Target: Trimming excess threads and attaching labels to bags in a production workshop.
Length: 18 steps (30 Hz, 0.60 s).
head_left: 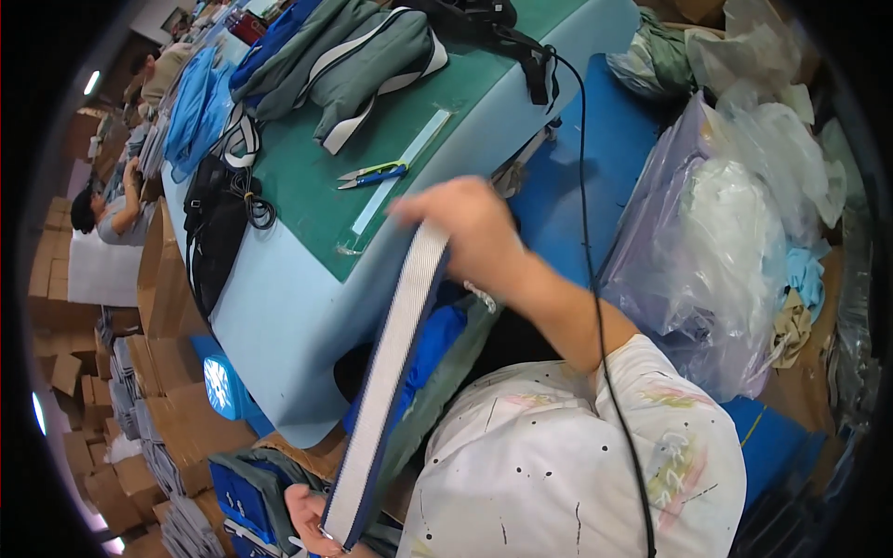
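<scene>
Stretching a long white webbing strap [395, 363] taut between both hands, the person is working just off the near edge of the green cutting mat [307, 191], which serves as the landmark. The right hand [470, 232] is gripping the strap's upper end right at the mat's near corner, fingers curled down over the webbing and closed on it. The left hand [312, 521], far below the mat toward the person's lap, is pinching the strap's lower end; only part of that hand is showing at the bottom edge, but thumb and fingers are closed around the end where a small metal fitting seems to be sitting. A blue edge is running along the strap's underside, and blue and grey fabric is hanging beneath it, so the strap is probably attached to a bag piece, though that join is hidden.

Judging by how things are lying, the strap is being pulled straight and checked or measured, and no cut is under way: the blue-handled snips [372, 174] are lying untouched on the mat, beyond the right hand, beside a clear ruler [402, 167]. Folded grey bags with white straps [349, 60] are resting at the mat's far end, seemingly finished or waiting. A black cable [586, 186] is trailing down to the right of the mat
</scene>
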Available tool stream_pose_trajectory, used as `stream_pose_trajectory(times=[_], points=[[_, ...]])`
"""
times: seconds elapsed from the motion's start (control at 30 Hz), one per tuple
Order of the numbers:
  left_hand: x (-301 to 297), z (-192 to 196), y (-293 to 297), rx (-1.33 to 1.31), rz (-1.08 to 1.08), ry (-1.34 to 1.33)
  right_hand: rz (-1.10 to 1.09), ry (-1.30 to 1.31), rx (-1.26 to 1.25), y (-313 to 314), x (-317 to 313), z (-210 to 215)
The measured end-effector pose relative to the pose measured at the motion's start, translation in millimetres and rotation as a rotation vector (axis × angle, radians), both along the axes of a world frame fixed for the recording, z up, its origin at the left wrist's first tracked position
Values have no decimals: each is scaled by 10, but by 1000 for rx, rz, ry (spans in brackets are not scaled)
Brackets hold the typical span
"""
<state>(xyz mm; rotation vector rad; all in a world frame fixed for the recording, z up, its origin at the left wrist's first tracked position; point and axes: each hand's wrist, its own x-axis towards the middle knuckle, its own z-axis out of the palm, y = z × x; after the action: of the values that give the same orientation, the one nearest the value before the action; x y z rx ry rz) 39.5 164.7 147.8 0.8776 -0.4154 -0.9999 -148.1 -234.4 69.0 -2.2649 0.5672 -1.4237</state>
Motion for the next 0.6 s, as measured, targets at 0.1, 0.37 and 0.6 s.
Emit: stream_pose_trajectory(times=[0.1,0.37,0.6], points=[[141,-86,-29,539,-463,-260,-3,-178,465,-519,-305,-147],[189,-425,-1199,868,-1343,-727,167,-164,369,-234,-186,56],[-557,-662,-2482,142,-596,-819,245,-15,-36,149,-56,196]])
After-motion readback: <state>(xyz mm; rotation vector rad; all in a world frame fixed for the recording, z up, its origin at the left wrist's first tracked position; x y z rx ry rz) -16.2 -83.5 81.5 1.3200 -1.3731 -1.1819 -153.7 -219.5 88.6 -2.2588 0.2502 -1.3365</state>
